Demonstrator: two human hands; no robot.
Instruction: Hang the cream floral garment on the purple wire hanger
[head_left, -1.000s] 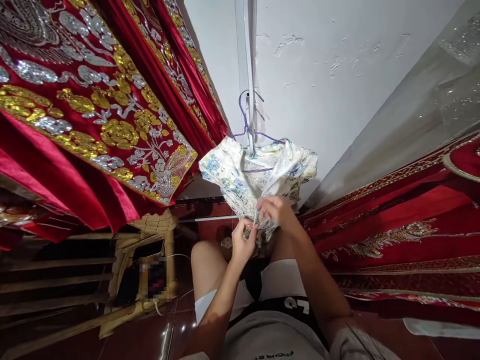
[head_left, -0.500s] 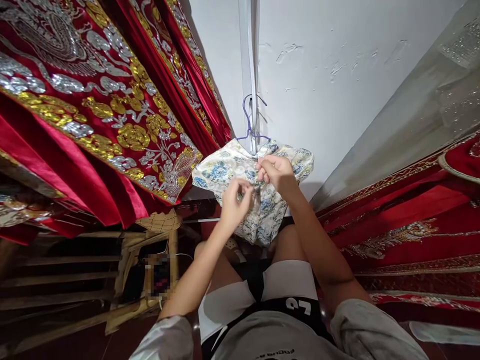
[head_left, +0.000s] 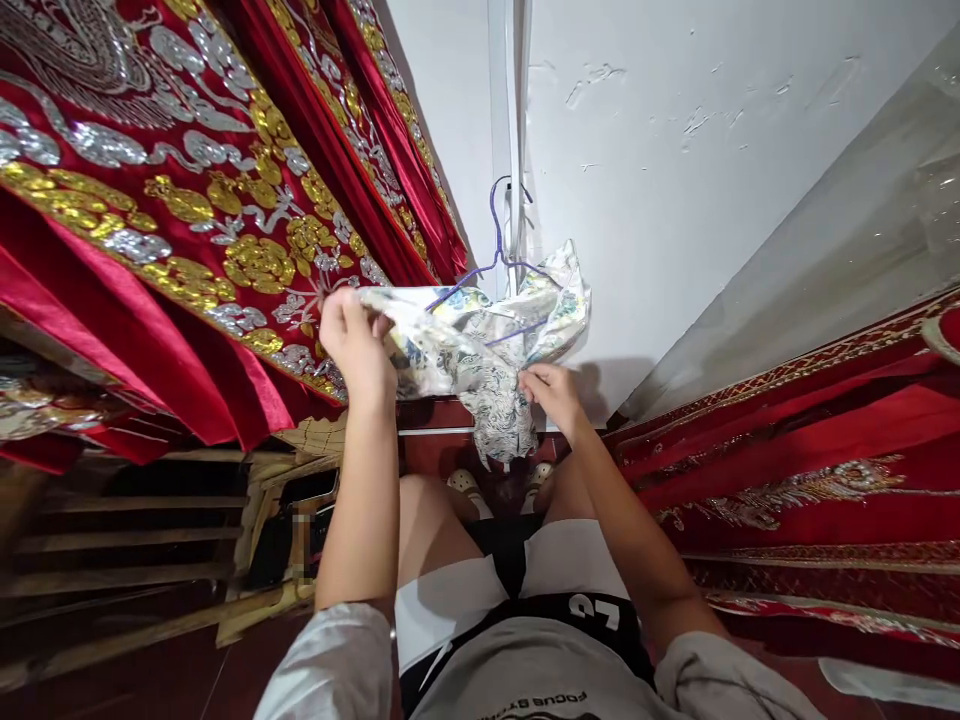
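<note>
Garment shop: embroidered red gowns [head_left: 187,200] hanging, floral dress [head_left: 480,350] on hanger [head_left: 499,240].

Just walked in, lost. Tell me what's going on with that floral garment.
A person is handling a floral garment that hangs on a purple hanger by the white wall. The left hand grips its edge, held out sideways; the right hand pinches the bunched lower part. Red embroidered fabrics hang on both sides.
</note>
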